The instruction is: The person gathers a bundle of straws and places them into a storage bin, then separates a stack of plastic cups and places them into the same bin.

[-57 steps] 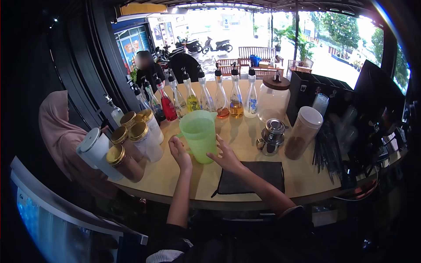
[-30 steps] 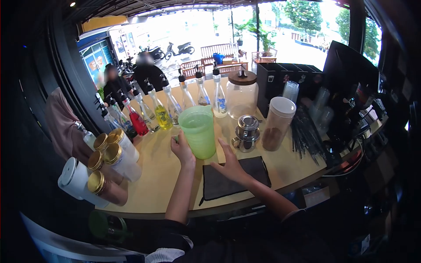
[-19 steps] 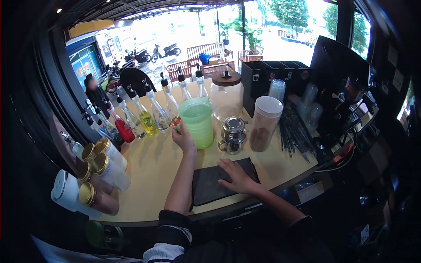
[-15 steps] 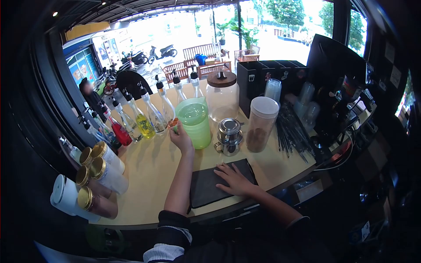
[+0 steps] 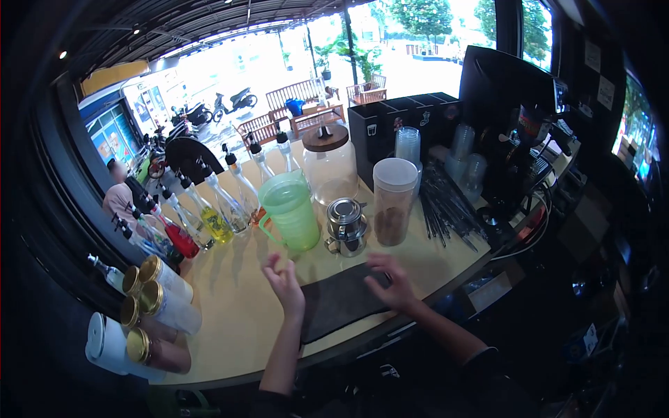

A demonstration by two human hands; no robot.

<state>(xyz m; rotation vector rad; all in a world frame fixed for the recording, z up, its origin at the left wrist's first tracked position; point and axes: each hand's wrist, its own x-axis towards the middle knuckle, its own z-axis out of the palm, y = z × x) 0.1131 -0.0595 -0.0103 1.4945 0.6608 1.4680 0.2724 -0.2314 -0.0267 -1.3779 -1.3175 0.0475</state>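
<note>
My left hand [image 5: 284, 284] is raised in front of the green plastic pitcher [image 5: 293, 217], apart from its handle, with loosely bent fingers and nothing in them. Above the right part of a dark mat [image 5: 341, 306] is my right hand [image 5: 391, 281], also without anything in it, thumb and fingers spread and slightly blurred. A metal drip coffee filter [image 5: 346, 217] sits on a glass cup just right of the pitcher. Beside that stands a tall clear canister [image 5: 394, 202] with a whitish lid and brown contents in its lower part.
Bottles with pourers [image 5: 217, 224] line the counter's far left side. Gold-lidded jars [image 5: 167, 306] and a white container [image 5: 104, 345] crowd the left end. Behind are a wooden-lidded glass jar [image 5: 331, 171], a black organizer [image 5: 418, 118], plastic cups [image 5: 408, 146] and black straws [image 5: 449, 205].
My left hand has let go of the pitcher's handle and drawn back toward me. My right hand has lifted off the mat. The view has shifted, and a person outside has changed position.
</note>
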